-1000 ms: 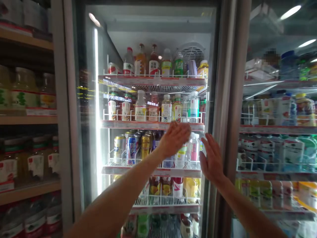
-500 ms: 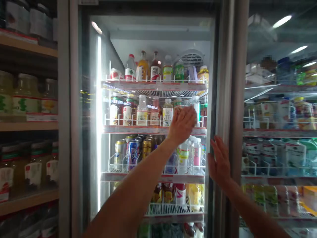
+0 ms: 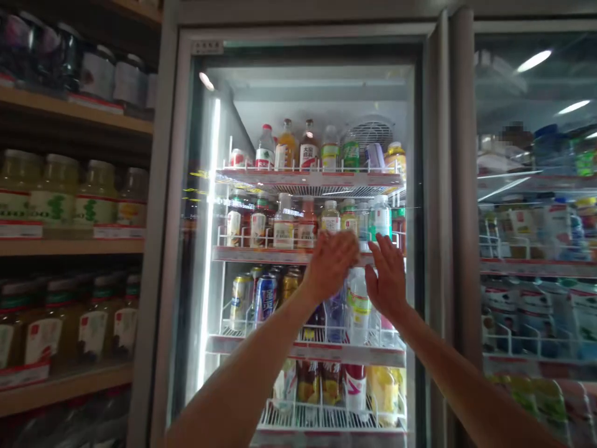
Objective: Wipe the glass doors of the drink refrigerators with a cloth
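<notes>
My left hand (image 3: 330,264) and my right hand (image 3: 387,277) are raised side by side, fingers apart, and seem flat against the glass door of a lit drinks fridge (image 3: 183,236). Neither hand holds anything. Behind the glass, my left hand is level with the shelf edge (image 3: 261,254) and partly hides the bottles and cans around it. Cans, including a blue and white can (image 3: 265,298), stand on the shelf below. To the right of it, a clear bottle (image 3: 358,308) stands behind my right hand.
Wooden shelves (image 3: 69,246) on the left hold jars of yellow drink. A neighbouring glass-door fridge (image 3: 536,267) stands on the right, with a metal post (image 3: 459,186) between the doors. Several bottles fill the fridge shelves.
The view has drawn back, and the fridge door sits further right. My hands are closer together. My right hand is higher, and my left hand is lower than half a second ago.
</notes>
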A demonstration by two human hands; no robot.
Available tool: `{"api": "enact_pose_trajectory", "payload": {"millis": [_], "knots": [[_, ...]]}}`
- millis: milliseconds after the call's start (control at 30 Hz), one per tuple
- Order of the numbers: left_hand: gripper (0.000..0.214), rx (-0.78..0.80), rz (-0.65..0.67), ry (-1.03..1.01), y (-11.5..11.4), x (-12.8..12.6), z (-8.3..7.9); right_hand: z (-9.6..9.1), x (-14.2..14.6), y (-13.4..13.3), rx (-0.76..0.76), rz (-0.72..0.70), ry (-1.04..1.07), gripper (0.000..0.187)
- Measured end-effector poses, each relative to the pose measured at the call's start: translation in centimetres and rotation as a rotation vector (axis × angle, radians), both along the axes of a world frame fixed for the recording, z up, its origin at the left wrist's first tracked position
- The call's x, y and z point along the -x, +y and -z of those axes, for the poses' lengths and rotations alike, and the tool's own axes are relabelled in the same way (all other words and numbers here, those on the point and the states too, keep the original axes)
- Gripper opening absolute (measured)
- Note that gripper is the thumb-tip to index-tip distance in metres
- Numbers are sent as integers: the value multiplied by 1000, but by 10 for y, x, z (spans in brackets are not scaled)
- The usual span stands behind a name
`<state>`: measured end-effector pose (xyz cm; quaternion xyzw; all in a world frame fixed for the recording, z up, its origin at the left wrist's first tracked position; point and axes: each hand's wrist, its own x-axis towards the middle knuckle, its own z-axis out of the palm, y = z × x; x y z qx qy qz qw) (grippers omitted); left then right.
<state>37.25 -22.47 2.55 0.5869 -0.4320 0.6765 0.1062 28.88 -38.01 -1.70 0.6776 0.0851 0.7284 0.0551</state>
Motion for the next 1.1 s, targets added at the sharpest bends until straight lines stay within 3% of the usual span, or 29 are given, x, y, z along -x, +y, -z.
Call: {"api": "enact_pose_trajectory", "payload": {"millis": [67, 100, 233, 300, 367, 467, 533, 600, 700, 767, 833, 933, 1000, 1033, 1100], "knots": [[46, -136, -14, -88, 11, -7, 10, -2, -9, 7, 11, 26, 0, 58], [44, -70, -29, -71, 26, -15, 8, -2, -12, 9, 19, 44, 6, 58], [44, 488, -71, 108, 101, -50, -23, 6, -19, 8, 47, 99, 11, 58], [47, 617, -74, 119, 113, -55, -27, 8, -20, 7, 39, 105, 0, 59], [47, 539, -80, 75, 98, -49, -15, 9, -20, 6, 37, 107, -10, 59], [44, 90, -92, -70, 65, -33, 10, 9, -20, 5, 55, 107, -36, 58], [44, -97, -105, -104, 66, -32, 16, 8, -20, 4, 63, 111, -46, 57], [44, 4, -118, -28, 91, -41, 9, 8, -20, 4, 60, 119, -46, 57], [45, 452, -107, 119, 136, -62, -6, 9, -21, 5, 49, 136, -54, 56], [47, 618, -91, 152, 143, -66, -3, 9, -22, 5, 37, 150, -56, 55], [47, 545, -85, 131, 125, -58, 13, 10, -22, 4, 23, 156, -53, 53], [46, 94, -75, -10, 91, -40, 44, 11, -22, 1, 30, 145, -51, 53], [46, -103, -76, -65, 93, -38, 52, 11, -22, 0, 42, 139, -51, 52], [46, -103, -83, -47, 104, -42, 52, 11, -22, 0, 42, 141, -52, 52], [45, 106, -105, 70, 137, -56, 46, 11, -21, 1, 40, 149, -56, 50]]}}
